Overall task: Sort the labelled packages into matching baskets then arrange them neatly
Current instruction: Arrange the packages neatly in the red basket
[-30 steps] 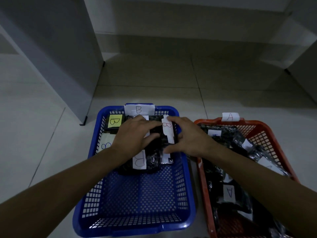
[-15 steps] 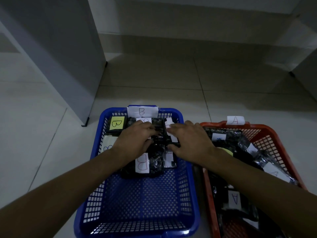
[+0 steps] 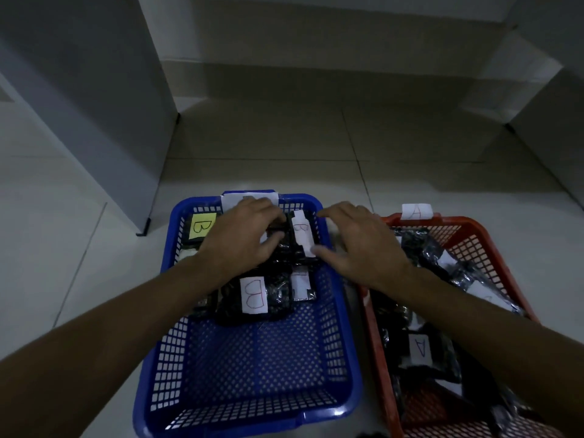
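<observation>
Both hands work at the far end of the blue basket [image 3: 343, 327]. My left hand [image 3: 243, 238] lies on a dark wrapped package [image 3: 282, 245], fingers curled over its far edge and thumb against its near side, so it grips that one. My right hand [image 3: 357, 245] hovers just beside it with fingers loosely spread and relaxed, the thumb tip touching the near end of a white strip label [image 3: 301, 235] marked B; it holds nothing.

That labelled package sits against the basket's far wall, its long axis running from the far wall toward me, label up. I judge these packages light and soft, the shiny wrap likely slippery and crinkly, so taking one by both long edges should hold better than pinching the film (the paper labels look only stuck on, so I would not pull on them).

Nearer me in the same basket lies another package with a large white B label [image 3: 254, 294], the letter turned sideways, and a smaller labelled one [image 3: 301, 284] just beside it. A yellow B tag [image 3: 202, 226] sits in the far left corner. The basket's near half shows bare mesh.

To the right of the blue basket stands the red basket [image 3: 474, 245], with an A tag [image 3: 416, 211] on its far rim and dark packages heaped loosely inside, one showing an A label [image 3: 419, 349].
</observation>
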Available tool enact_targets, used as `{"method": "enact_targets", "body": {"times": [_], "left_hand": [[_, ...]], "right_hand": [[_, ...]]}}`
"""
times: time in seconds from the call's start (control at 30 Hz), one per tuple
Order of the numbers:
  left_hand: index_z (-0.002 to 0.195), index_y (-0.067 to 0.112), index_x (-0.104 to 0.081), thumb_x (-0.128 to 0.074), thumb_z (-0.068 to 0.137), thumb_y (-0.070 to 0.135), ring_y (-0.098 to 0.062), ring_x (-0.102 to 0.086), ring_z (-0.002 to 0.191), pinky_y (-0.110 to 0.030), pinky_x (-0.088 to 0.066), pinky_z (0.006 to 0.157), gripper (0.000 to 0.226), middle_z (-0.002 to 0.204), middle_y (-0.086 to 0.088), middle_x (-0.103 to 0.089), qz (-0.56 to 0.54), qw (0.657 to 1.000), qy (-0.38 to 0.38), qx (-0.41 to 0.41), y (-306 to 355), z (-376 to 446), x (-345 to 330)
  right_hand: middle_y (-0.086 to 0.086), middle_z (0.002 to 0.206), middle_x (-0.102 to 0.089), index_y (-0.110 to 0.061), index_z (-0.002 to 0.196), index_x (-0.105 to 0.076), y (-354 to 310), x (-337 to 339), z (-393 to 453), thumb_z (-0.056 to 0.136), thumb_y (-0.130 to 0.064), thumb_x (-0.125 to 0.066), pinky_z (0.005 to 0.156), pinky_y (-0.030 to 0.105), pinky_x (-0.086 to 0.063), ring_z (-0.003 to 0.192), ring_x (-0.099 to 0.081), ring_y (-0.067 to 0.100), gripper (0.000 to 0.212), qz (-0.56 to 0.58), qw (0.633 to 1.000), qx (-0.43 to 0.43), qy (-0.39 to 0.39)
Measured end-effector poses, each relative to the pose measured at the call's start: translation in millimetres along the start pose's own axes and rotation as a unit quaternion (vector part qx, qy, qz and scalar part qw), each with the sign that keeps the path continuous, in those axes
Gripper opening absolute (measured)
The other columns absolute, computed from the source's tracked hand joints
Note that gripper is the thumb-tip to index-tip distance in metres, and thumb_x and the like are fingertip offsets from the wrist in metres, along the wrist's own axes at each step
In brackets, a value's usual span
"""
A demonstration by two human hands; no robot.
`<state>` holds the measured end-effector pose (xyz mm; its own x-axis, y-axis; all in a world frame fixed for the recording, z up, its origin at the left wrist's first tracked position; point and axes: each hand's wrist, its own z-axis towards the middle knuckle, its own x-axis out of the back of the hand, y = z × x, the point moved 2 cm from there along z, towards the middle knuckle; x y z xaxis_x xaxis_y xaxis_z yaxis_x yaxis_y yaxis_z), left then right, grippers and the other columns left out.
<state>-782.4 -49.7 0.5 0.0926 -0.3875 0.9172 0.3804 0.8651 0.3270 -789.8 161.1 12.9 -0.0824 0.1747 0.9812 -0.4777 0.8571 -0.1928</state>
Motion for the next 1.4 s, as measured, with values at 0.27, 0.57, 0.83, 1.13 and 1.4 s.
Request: {"method": "enact_targets", "body": {"times": [0.27,0.57,0.83,1.13,1.4], "left_hand": [[0.1,0.022,-0.059,-0.056,0.086,0.035,-0.02,-0.052,0.096,-0.039,-0.049,0.077,0.02,0.097,0.002,-0.059,-0.09,0.989,-0.03,-0.112,88,56,-31],[0.109,0.025,-0.057,-0.057,0.087,0.049,-0.014,-0.055,0.093,-0.035,-0.05,0.076,0.033,0.105,0.006,-0.058,-0.045,0.975,-0.148,-0.162,159,75,-53],[0.106,0.025,-0.057,-0.058,0.087,0.05,-0.012,-0.053,0.097,-0.026,-0.04,0.076,0.032,0.105,0.007,-0.056,0.059,0.974,-0.186,-0.113,181,79,-71],[0.103,0.031,-0.055,-0.053,0.089,0.047,-0.009,-0.052,0.086,-0.031,-0.049,0.071,0.021,0.099,0.013,-0.051,0.117,0.974,-0.191,-0.038,201,97,-52],[0.109,0.023,-0.055,-0.052,0.089,0.034,-0.017,-0.053,0.092,-0.034,-0.048,0.069,0.023,0.102,0.003,-0.054,0.057,0.994,-0.073,0.055,205,106,-64]], "right_hand": [[0.0,0.107,-0.061,-0.022,0.115,-0.059,66,63,-56,0.094,-0.037,-0.055,0.08,0.033,-0.045,0.099,-0.056,0.019,0.026,0.011,0.99,-0.137,0.011],[-0.008,0.111,-0.057,-0.026,0.112,-0.061,126,62,-94,0.087,-0.032,-0.068,0.077,0.023,-0.044,0.102,-0.053,0.01,0.027,-0.008,0.989,-0.128,-0.068],[-0.011,0.105,-0.05,-0.026,0.114,-0.057,167,51,-112,0.085,-0.036,-0.066,0.076,0.026,-0.041,0.097,-0.044,0.007,0.031,0.036,0.996,-0.069,-0.049],[0.0,0.118,-0.054,-0.026,0.125,-0.047,186,62,-83,0.083,-0.038,-0.068,0.089,0.041,-0.049,0.108,-0.051,0.02,0.049,0.053,0.997,-0.026,-0.047],[0.0,0.127,-0.054,-0.028,0.136,-0.04,183,76,-61,0.086,-0.04,-0.066,0.09,0.039,-0.049,0.109,-0.055,0.019,0.057,0.04,0.993,-0.008,-0.114]]}}
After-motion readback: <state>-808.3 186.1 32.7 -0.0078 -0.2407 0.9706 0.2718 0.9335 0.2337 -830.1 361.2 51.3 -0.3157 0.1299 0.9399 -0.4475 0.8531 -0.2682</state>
